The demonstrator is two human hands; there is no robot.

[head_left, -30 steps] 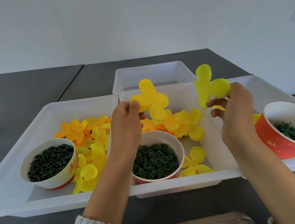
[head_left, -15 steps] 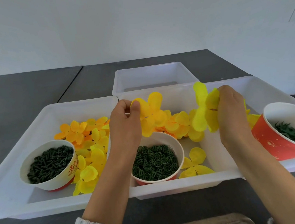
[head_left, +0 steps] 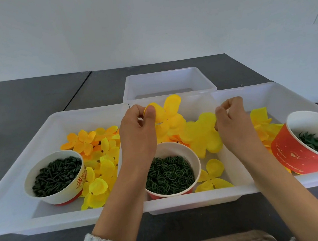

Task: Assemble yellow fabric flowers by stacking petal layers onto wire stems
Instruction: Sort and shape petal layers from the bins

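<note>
The left hand pinches a yellow petal layer, petals fanning up and rightward. The right hand, fingers curled, pinches another petal layer. Right of it, the red cup reads "Welcome".

Left hand: pinching a yellow flower between thumb and fingers — petals fanning up to the right.
Right hand: hovering with fingers curled, just beside a blurred yellow petal layer; grip unclear.
Middle cup: sitting below both hands, holding dark green rings.
Left cup: holding dark green pegs.
Red cup: leaning tilted — green leaves inside.
White trays: holding loose yellow and orange petals.
</note>
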